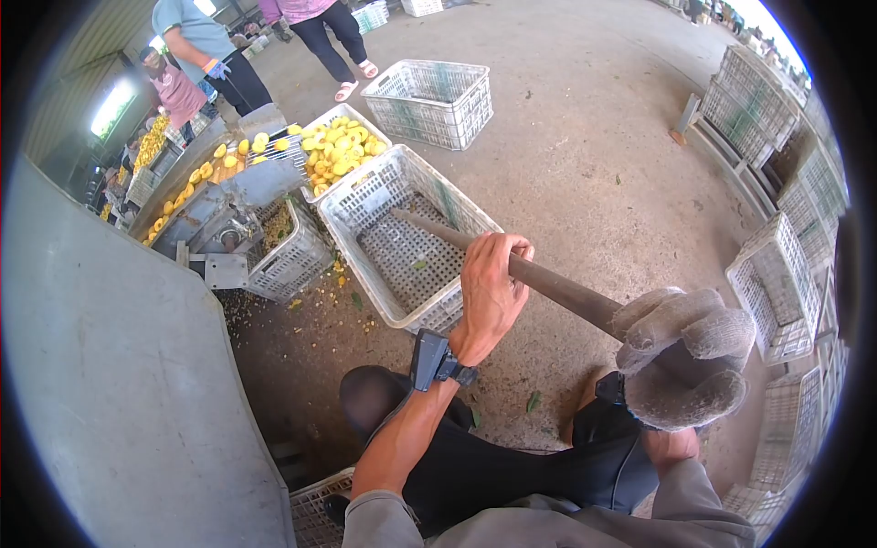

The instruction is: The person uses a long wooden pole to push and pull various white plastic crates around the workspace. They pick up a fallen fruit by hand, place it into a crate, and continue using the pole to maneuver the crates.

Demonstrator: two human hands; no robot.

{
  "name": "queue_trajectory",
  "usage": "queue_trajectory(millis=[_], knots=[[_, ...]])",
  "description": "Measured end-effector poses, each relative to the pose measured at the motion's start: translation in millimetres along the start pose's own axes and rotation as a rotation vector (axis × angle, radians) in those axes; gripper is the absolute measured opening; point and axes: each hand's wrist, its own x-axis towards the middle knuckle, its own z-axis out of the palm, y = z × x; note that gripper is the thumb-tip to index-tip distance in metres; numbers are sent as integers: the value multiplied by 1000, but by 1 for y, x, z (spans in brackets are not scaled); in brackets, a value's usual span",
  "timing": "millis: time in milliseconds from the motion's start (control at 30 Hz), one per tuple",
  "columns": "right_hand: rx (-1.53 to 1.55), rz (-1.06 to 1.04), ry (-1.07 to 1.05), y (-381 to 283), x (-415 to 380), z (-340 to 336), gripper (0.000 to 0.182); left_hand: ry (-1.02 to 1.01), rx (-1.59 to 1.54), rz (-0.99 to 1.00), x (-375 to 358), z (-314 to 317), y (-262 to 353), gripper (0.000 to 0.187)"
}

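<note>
My left hand [493, 283], bare and with a dark watch-like device at the wrist, is closed round the middle of a long wooden pole [571, 300]. My right hand [685, 361] wears a grey knitted glove; its curled fingers are at the near end of the pole, which the glove hides. The pole's far, thinner end reaches over a white slatted plastic crate [388, 306] on the floor. A small green leaf lies on that crate's bottom.
Beyond stand a crate of yellow fruit [340, 151], another white crate [429, 100] and a chute [196, 183] carrying fruit. A grey metal panel [119, 365] borders my left. Stacked crates [776, 274] line the right. Several people [206, 46] stand at the back.
</note>
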Motion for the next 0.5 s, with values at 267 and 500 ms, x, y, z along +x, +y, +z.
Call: queue_trajectory(millis=[267,500], knots=[[-74,36,37,-12,8,18,49,-7,-10,-10,0,1,0,20],[-66,42,44,-11,6,12,46,-7,-10,-8,0,1,0,20]])
